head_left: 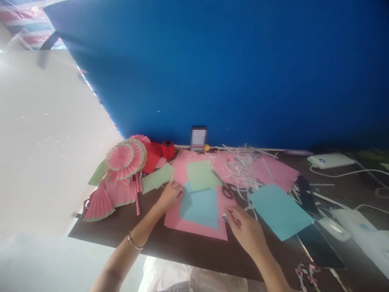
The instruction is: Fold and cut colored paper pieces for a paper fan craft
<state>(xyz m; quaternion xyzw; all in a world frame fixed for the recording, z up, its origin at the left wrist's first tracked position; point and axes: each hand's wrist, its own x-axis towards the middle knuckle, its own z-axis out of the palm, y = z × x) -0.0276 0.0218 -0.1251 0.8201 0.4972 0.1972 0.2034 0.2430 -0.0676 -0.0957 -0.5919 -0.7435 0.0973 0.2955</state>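
Observation:
Pink sheets (194, 231) lie at the middle of the dark table, with a blue sheet (200, 209) on top. Just beyond it is a green sheet (202, 174), and black-handled scissors (227, 191) rest at its right. My left hand (172, 194) is at the left edge of the pink and blue sheets, near a narrow green piece (158, 178); its fingers are bent, and what they may hold is too small to tell. My right hand (244, 227) is by the right edge of the pink sheets, fingers curled with thumb and forefinger close; anything between them cannot be made out.
Folded pink and green paper fans (121, 160) and a red tape roll (168, 149) are at the left. White paper strips (240, 168) lie at the back. At the right are another blue sheet (281, 211), a phone (322, 245) and a white device with cables (331, 160).

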